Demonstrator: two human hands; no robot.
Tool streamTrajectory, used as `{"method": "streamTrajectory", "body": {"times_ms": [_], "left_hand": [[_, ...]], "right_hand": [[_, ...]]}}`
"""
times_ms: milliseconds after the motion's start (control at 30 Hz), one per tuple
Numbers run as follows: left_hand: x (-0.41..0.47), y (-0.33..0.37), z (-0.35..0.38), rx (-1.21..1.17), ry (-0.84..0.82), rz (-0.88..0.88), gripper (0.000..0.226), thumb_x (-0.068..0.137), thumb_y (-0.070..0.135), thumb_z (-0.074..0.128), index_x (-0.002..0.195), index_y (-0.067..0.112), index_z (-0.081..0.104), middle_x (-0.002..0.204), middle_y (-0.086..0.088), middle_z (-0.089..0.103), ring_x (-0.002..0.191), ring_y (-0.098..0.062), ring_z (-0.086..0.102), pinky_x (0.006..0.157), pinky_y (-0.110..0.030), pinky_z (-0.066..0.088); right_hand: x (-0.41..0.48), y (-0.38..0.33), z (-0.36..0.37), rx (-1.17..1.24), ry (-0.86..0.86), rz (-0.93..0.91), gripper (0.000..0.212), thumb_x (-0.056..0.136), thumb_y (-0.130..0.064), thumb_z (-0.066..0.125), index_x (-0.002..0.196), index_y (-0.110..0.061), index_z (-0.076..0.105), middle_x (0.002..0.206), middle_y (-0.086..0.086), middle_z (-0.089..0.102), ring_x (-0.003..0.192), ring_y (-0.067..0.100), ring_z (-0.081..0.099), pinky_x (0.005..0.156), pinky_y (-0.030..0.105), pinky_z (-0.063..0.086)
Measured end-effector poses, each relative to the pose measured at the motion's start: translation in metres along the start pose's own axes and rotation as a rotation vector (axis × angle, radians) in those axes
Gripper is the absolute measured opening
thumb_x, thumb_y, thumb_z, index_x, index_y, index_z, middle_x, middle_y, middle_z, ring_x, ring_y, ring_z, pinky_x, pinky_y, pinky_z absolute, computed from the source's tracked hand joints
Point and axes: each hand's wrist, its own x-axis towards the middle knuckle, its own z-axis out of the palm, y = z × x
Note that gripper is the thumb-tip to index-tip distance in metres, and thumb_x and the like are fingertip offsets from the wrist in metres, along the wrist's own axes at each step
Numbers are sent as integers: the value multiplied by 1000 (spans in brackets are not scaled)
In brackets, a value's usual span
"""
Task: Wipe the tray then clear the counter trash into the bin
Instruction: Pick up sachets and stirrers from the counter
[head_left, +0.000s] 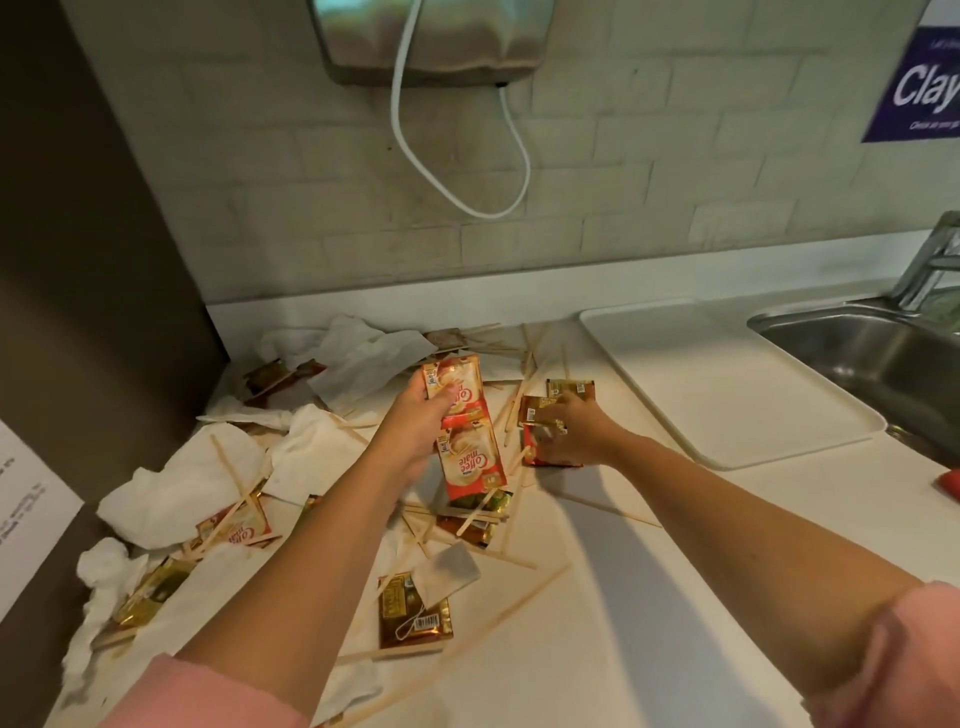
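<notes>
The flat white plastic tray (727, 395) lies beside the shiny metal sink (883, 353). Left of the tray, the left hand (415, 421) grips a strip of shiny red creamer packets (470, 452). The right hand (574, 434) pinches a red-and-gold packet (537, 415) among crumpled white paper napkins (192, 478) and thin wooden sticks (519, 397).

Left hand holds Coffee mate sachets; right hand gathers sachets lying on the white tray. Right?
No: the head view shows the right hand gathering sachets lying on the counter, beside the white tray. The left hand does hold Coffee mate sachets.
</notes>
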Motion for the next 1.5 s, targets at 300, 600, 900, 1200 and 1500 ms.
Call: {"method": "streamTrajectory", "body": {"times_ms": [300,600,900,1200,1500], "left_hand": [[14,-2,-7,-35,51,-55,26,99,18,42,124,22,47,114,-8,64,106,-25,62,98,-49,46],[17,-1,6,-71,26,-92,30,94,1,42,122,12,44,100,-11,62,85,-22,63,89,-43,51],[16,14,22,-88,63,-54,24,95,2,43,114,17,46,91,-5,62,79,-17,61,74,-32,51],[23,32,49,-119,57,26,27,100,18,38,125,25,43,114,-7,64,100,-25,63,89,-48,50],[25,28,68,-125,-18,2,44,91,0,53,130,17,41,110,-7,63,95,-22,64,76,-36,55]], "right_hand": [[1,1,11,93,58,53,64,76,-28,75,133,-18,48,131,6,45,117,24,48,95,31,47],[-12,8,4,6,227,42,19,81,-28,66,97,-24,56,106,-3,56,108,21,45,81,32,28],[-11,17,-49,351,293,-107,8,95,-17,52,102,-13,52,96,6,58,87,22,56,64,28,48],[-4,-4,-79,998,247,-254,4,100,-23,42,96,-23,41,94,3,64,81,17,66,61,27,56],[34,-7,-62,989,303,-117,9,97,-26,50,96,-17,48,103,14,64,90,29,65,74,44,58]]}}
